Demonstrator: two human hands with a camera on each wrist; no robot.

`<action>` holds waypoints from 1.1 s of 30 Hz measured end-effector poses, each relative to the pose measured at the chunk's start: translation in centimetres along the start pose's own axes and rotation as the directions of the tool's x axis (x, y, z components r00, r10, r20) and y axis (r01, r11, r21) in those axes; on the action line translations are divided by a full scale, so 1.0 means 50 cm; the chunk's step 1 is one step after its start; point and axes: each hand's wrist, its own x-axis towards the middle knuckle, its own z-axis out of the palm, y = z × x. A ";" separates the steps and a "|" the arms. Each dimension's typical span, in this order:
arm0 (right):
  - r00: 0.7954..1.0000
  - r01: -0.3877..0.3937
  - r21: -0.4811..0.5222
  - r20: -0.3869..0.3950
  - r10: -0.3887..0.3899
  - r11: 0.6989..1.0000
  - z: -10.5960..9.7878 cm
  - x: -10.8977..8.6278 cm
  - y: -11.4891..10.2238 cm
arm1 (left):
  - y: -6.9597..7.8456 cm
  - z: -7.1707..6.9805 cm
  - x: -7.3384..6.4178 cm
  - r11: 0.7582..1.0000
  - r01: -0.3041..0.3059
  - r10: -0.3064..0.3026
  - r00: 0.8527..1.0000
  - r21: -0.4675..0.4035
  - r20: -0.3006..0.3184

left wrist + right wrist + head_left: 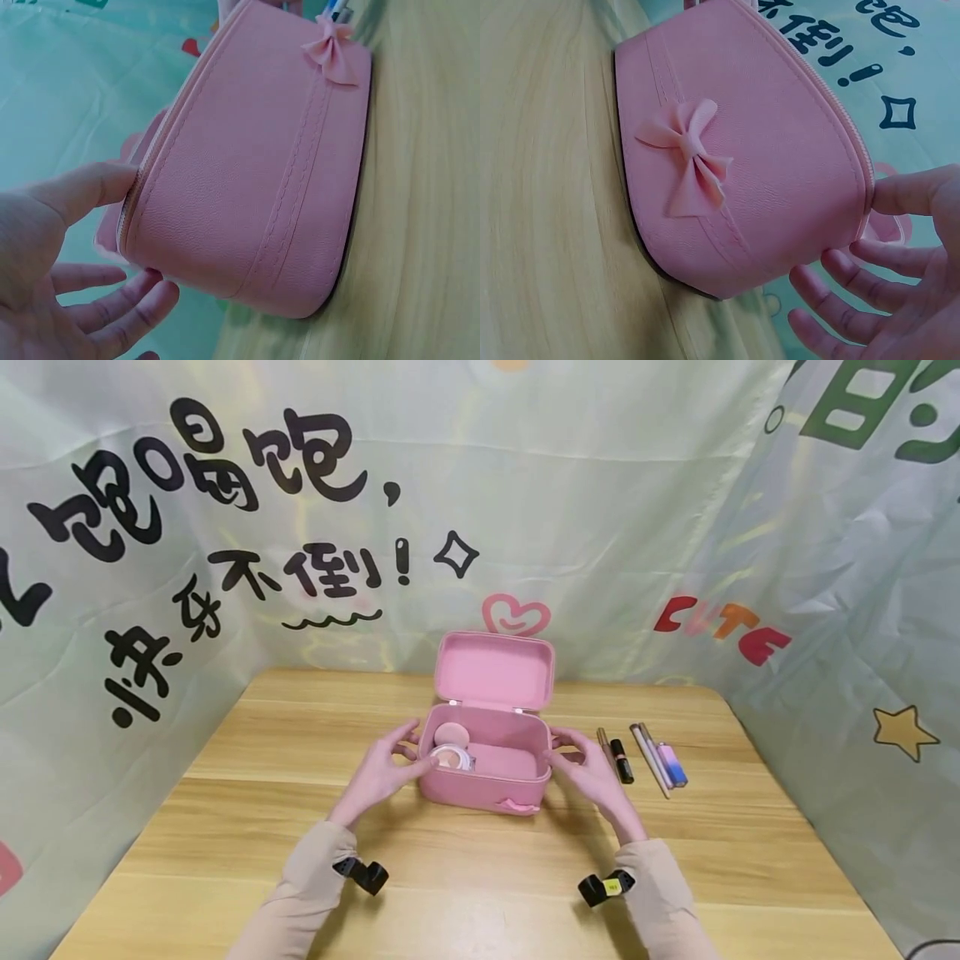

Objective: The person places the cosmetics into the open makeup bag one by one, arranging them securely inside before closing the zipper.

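Note:
A pink cosmetic case (480,795) stands on the table with its lid (495,670) raised. Inside, at the left, are a round pink puff (452,735) and a round compact-like item (450,758); the case's right part shows bare lining. My left hand (382,777) holds the left end, thumb at the zippered rim and fingers against the side. At the right end, my right hand (594,777) grips likewise, its thumb tip on the rim. A pink bow (690,150) decorates the case's front.
Right of the case lie a dark-capped tube (621,762), a slim brown-gold stick (603,743), a white pen-like stick (649,762) and a pink-to-blue small item (672,765). A printed cloth (600,552) hangs behind the wooden table (480,893) and along its sides.

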 end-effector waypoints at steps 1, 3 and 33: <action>1.000 0.005 -0.001 -0.006 -0.005 1.000 0.001 0.001 0.001 | 0.002 0.002 -0.003 1.000 0.000 0.001 1.000 0.005 -0.006; 1.000 0.015 -0.005 -0.021 -0.015 1.000 0.002 0.002 0.003 | 0.007 0.008 -0.011 1.000 0.007 -0.006 1.000 0.018 -0.024; 0.989 0.077 0.010 -0.131 -0.075 0.997 0.022 0.017 0.020 | -0.010 0.002 -0.050 0.693 -0.319 0.376 0.925 0.647 0.054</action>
